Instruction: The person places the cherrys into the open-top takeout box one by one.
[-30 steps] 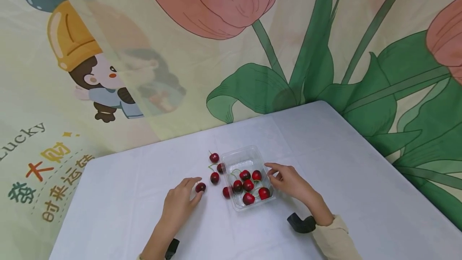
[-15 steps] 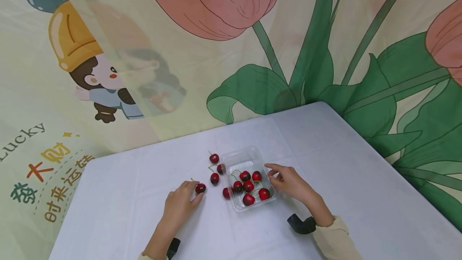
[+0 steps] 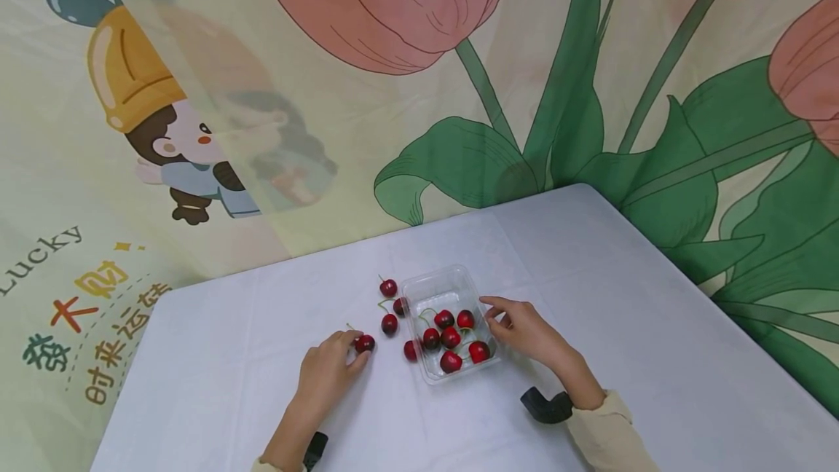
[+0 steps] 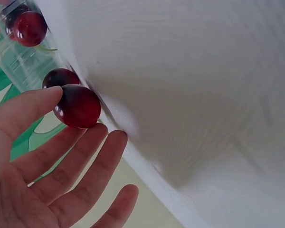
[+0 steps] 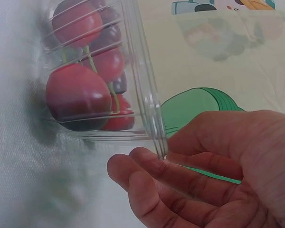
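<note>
My left hand (image 3: 325, 372) pinches a dark red cherry (image 3: 364, 343) at the table's surface, left of the box. In the left wrist view the thumb presses one side of this cherry (image 4: 80, 107) and fingertips touch the other. A clear plastic box (image 3: 440, 283) holds several cherries with green stems, grouped toward its near end. At the box's right side, my right hand (image 3: 524, 326) holds the rim. The right wrist view shows the box's corner rim (image 5: 160, 147) between thumb and fingers.
Loose cherries lie between the left hand and the box: one at the back (image 3: 388, 288), another nearer (image 3: 390, 324), and one against the left wall (image 3: 411, 350). A white cloth (image 3: 216, 355) covers the table. A printed backdrop (image 3: 341, 130) stands behind it.
The left hand's fingers have closed in on the cherry, and its stem now shows above them. The right hand and the box stay where they were.
</note>
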`<action>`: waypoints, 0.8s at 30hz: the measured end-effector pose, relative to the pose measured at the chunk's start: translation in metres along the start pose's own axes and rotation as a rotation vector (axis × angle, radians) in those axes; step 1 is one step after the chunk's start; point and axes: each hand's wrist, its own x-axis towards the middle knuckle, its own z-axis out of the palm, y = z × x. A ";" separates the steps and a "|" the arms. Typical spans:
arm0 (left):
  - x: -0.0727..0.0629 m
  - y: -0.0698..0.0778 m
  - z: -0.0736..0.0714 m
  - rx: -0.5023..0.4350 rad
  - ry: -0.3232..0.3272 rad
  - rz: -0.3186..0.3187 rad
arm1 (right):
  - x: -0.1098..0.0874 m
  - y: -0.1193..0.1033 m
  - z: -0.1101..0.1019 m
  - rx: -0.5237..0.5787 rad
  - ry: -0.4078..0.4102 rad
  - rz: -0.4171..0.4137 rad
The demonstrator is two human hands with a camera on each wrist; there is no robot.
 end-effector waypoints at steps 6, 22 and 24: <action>0.001 0.002 -0.001 -0.015 0.044 0.017 | 0.000 0.001 0.000 -0.001 0.002 0.004; -0.003 0.026 -0.017 -0.039 0.188 0.143 | 0.001 0.002 -0.001 0.004 -0.004 -0.015; -0.004 0.030 -0.019 -0.041 0.193 0.152 | 0.001 0.003 -0.001 0.004 -0.005 -0.022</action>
